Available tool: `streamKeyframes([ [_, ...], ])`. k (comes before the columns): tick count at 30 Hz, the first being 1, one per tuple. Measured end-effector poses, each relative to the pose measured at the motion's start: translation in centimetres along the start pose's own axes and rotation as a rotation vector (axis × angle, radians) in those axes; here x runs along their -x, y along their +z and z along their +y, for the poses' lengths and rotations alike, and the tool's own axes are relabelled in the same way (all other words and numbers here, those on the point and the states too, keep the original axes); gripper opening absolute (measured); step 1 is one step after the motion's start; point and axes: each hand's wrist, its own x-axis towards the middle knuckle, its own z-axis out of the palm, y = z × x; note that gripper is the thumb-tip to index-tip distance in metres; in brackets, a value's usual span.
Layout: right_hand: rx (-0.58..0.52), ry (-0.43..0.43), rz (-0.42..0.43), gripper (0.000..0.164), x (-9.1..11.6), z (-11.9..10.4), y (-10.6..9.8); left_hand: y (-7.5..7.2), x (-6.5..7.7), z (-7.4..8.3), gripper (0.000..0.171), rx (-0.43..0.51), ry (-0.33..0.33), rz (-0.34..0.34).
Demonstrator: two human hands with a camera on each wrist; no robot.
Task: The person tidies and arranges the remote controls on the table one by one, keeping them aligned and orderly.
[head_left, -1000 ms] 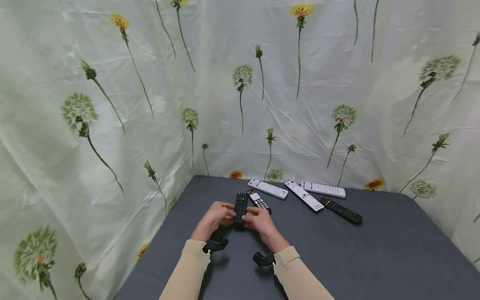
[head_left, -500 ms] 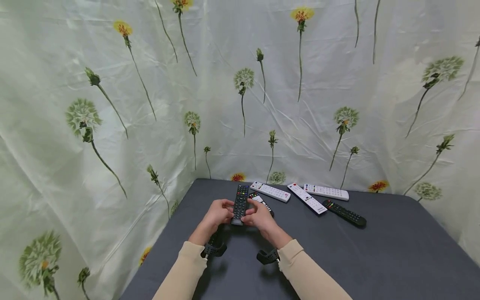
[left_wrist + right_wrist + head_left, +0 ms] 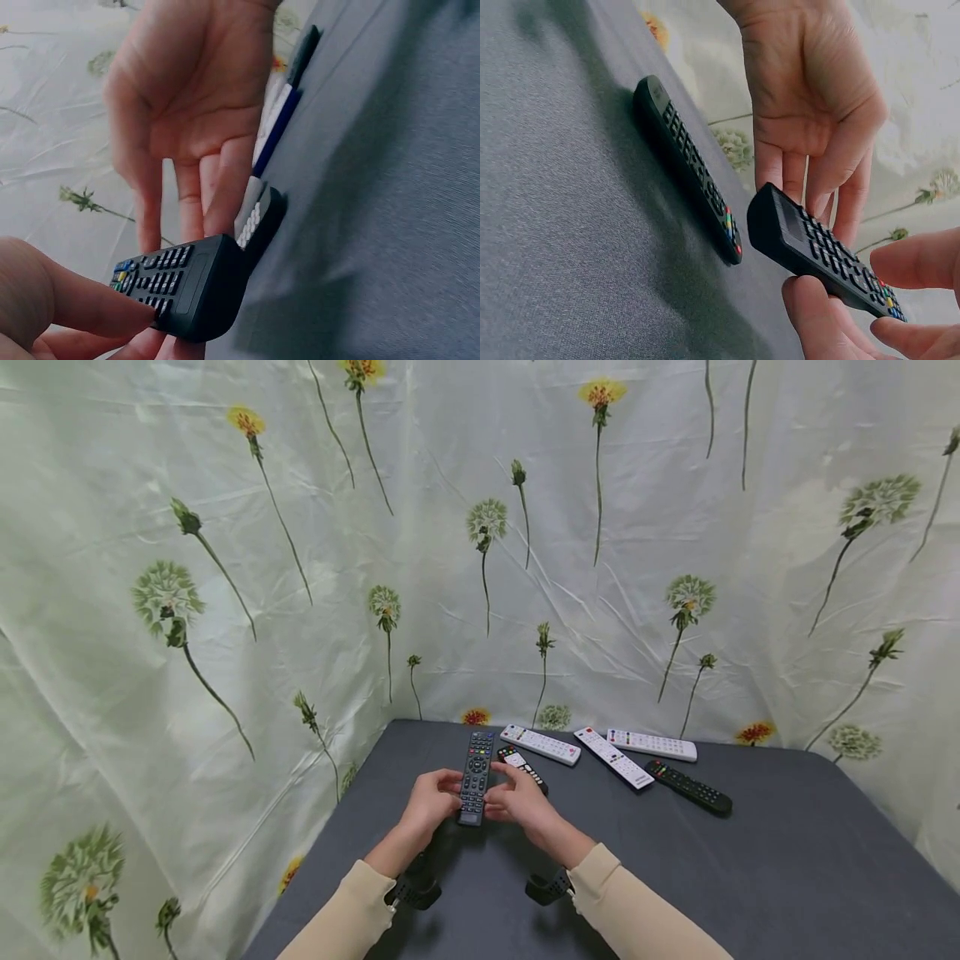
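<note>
A long black remote control (image 3: 476, 779) is held between both hands, its button side up and slim end away from me. From the left, my left hand (image 3: 430, 806) grips its edge; in the left wrist view that thumb (image 3: 112, 307) lies over the lower buttons. My right hand (image 3: 521, 800) pinches the opposite edge, with the thumb (image 3: 919, 259) above and a finger below in the right wrist view. Another black remote control (image 3: 686, 169) lies on the table beneath my left hand, mostly hidden in the head view.
Just beyond my right hand lies a black remote with white buttons (image 3: 522, 768). Three white remotes, the left (image 3: 540, 743), middle (image 3: 615, 760) and right one (image 3: 652, 745), lie along the back, with a black remote (image 3: 688, 787) before them. A flowered curtain (image 3: 480, 543) closes the dark table's back.
Between my hands the black remote has come up and a little toward me, its face now showing more fully. Both forearms have spread slightly apart. The other remotes lie as before.
</note>
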Motion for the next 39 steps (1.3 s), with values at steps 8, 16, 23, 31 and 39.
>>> streamKeyframes([
  [8,0.023,-0.002,-0.042,0.064,1.0,-0.6,0.2,-0.8,1.0,0.0,0.043,0.004,0.029,0.01],
  [16,0.005,0.012,-0.097,0.063,1.9,0.0,0.4,-1.6,2.1,-0.2,0.042,0.05,-0.038,-0.039],
  [23,-0.006,0.05,-0.136,0.064,2.8,0.9,0.7,-1.9,3.3,-0.6,0.041,0.053,-0.084,-0.091],
  [31,-0.008,0.125,-0.154,0.066,3.6,2.1,1.2,-1.8,4.7,-0.6,0.046,0.019,-0.101,-0.092],
  [39,0.0,0.187,-0.205,0.065,4.3,3.2,1.8,-1.4,5.4,-0.9,0.054,0.016,-0.108,-0.106],
])
